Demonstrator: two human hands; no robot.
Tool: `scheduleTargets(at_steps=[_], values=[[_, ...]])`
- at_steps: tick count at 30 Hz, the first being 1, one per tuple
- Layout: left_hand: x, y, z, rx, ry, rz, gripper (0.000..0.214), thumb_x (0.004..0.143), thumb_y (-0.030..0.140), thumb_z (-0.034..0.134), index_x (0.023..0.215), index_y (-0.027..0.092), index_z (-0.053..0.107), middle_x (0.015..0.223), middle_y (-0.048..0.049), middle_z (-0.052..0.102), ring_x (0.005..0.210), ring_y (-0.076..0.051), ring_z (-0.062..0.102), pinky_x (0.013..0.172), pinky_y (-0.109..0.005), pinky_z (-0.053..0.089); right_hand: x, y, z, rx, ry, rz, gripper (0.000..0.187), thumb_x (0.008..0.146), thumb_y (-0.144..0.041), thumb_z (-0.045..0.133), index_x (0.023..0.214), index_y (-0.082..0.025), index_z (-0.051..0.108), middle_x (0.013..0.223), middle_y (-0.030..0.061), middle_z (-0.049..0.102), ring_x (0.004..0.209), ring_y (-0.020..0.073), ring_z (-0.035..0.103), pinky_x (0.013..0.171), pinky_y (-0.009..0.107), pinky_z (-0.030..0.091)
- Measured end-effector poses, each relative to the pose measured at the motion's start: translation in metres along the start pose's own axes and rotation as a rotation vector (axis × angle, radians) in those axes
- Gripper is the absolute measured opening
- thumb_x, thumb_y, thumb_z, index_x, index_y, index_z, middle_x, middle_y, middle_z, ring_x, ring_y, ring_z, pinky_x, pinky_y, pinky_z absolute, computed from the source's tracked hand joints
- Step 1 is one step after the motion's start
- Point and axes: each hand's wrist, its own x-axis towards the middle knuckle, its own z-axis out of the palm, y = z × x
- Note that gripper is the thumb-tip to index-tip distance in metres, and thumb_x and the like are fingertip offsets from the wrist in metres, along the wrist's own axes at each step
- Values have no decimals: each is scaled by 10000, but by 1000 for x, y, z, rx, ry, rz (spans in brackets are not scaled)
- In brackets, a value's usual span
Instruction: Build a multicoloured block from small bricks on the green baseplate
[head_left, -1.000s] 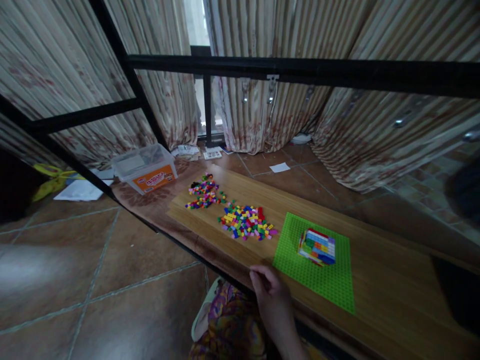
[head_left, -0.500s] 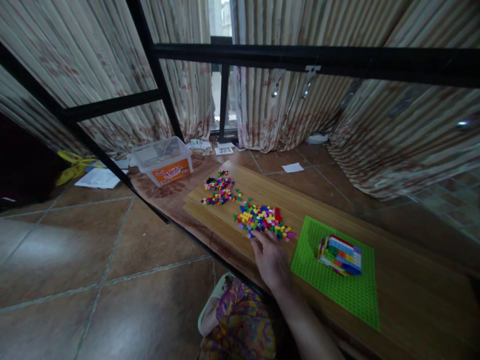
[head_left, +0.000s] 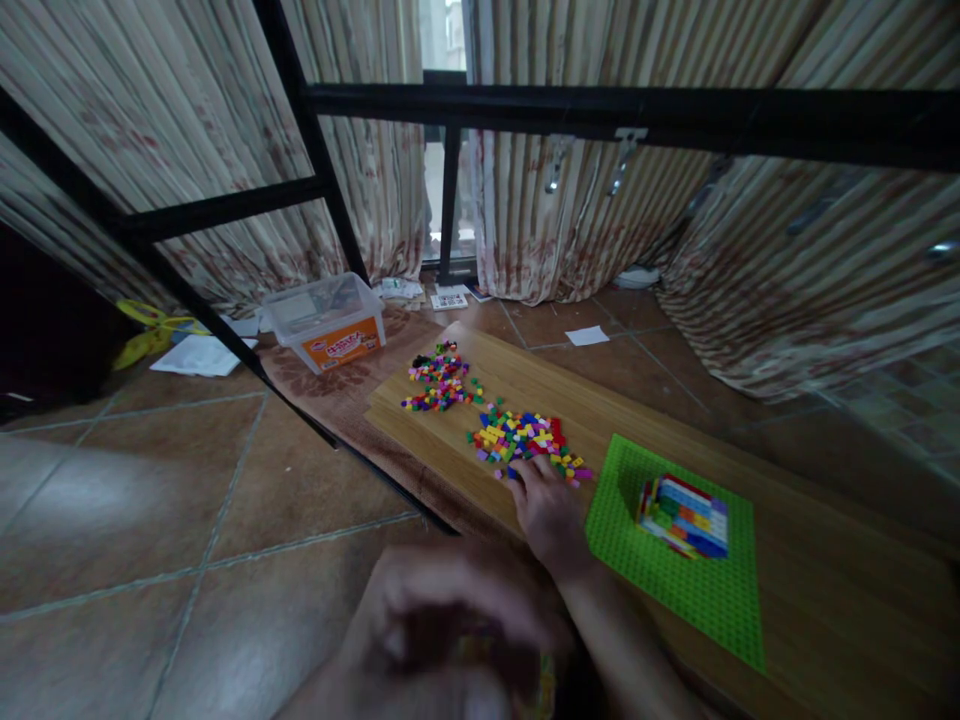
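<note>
My right hand (head_left: 553, 512) reaches over the near edge of a heap of small colourful toy bricks (head_left: 525, 433). Its fingers are apart and touch the bricks; a blue brick lies at the fingertips. Blurred by motion and close to the camera, my left hand (head_left: 442, 620) is raised at the bottom of the view. Its fingers are curved, and I cannot make out whether anything is between them. To the right, a boxy multicoloured brick build (head_left: 686, 515) sits on a green studded baseplate (head_left: 637, 570).
A second brick heap (head_left: 439, 382) lies at the far end of the wooden board (head_left: 600, 395). Past it, a clear plastic tub (head_left: 330, 310) with an orange label stands on a brown cloth (head_left: 300, 385). Black metal bars (head_left: 525, 100) cross in front of the curtains.
My left hand has come into view from below. My right hand has shifted slightly, its fingers still at the near edge of the heap. The build and baseplate stay put.
</note>
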Motion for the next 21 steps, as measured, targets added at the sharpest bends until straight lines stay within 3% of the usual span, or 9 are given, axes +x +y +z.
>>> scheduleTargets(at_steps=[2, 5, 8, 10, 15, 18, 21], values=[[34, -29, 16, -69, -12, -26, 277, 708, 480, 679, 829, 235, 723, 738, -30, 690, 665, -180, 614, 609, -300, 494, -3, 2, 1, -6, 12, -1, 199, 909, -206, 445, 993, -236, 623, 921, 54, 605, 816, 184, 581, 657, 286, 413], [70, -81, 30, -103, 85, -54, 263, 737, 397, 662, 850, 162, 699, 799, -39, 689, 694, -150, 590, 616, -237, 458, -7, 4, 2, -12, 45, 10, 247, 903, -167, 428, 1042, -236, 620, 922, 60, 615, 840, 193, 581, 674, 288, 415], [82, -122, 30, -32, 72, -127, 257, 747, 351, 643, 900, 147, 673, 732, -14, 658, 618, -122, 548, 561, -211, 425, -6, 5, 5, -24, 64, 9, 258, 902, -150, 412, 1021, -239, 623, 908, 63, 623, 849, 198, 578, 682, 287, 418], [83, -137, 29, 40, 51, -106, 242, 771, 326, 616, 923, 144, 663, 751, -16, 657, 636, -124, 558, 584, -214, 437, -5, 4, 6, -41, 73, 20, 252, 909, -156, 398, 985, -240, 623, 896, 64, 625, 848, 199, 575, 676, 285, 420], [90, -136, 33, 218, 71, -10, 269, 806, 290, 576, 1029, 161, 651, 923, -46, 684, 810, -165, 619, 733, -258, 484, -6, -4, 0, 58, 124, 96, 263, 926, -166, 358, 940, -222, 615, 881, 65, 622, 831, 190, 583, 700, 286, 436], [94, -122, 39, 258, 90, 74, 306, 820, 309, 579, 1093, 183, 636, 1007, -54, 676, 897, -176, 621, 822, -284, 480, -14, -11, -14, 257, 177, 128, 270, 931, -188, 349, 943, -217, 616, 883, 55, 627, 835, 174, 595, 736, 279, 453], [94, -111, 47, 201, 18, 138, 264, 820, 318, 593, 1050, 210, 665, 1039, -47, 676, 984, -190, 610, 881, -291, 468, -28, -14, -31, 475, 195, 178, 263, 926, -218, 367, 928, -217, 631, 871, 39, 641, 823, 154, 609, 731, 255, 469]])
